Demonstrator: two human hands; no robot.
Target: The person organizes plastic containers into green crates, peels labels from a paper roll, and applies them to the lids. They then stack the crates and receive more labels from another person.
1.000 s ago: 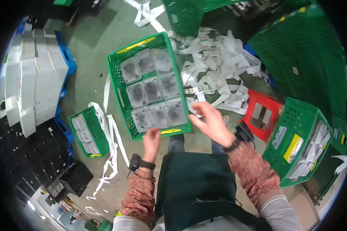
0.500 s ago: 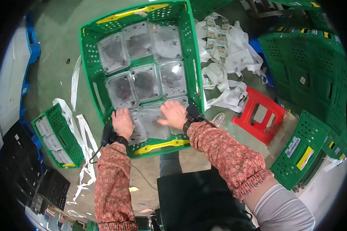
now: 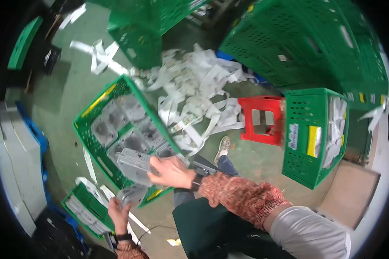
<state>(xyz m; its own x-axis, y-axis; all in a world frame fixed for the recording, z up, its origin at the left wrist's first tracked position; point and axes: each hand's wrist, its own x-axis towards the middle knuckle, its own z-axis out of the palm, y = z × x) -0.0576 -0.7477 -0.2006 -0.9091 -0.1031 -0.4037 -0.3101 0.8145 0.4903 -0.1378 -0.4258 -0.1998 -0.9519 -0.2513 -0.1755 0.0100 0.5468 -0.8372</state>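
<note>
A green floor (image 3: 95,26) carries a heap of white strips (image 3: 203,69) and a red stool (image 3: 263,102). Before me stands a green crate (image 3: 145,103) with clear tubs (image 3: 103,131) in rows. My right hand (image 3: 160,168) is clamped on one tub (image 3: 133,164), tilted above the rest; my left hand (image 3: 120,207) pinches another tub (image 3: 133,194) over the near corner. I judge the step as lifting tubs; the next move calls for keeping both grips firm and level.
</note>
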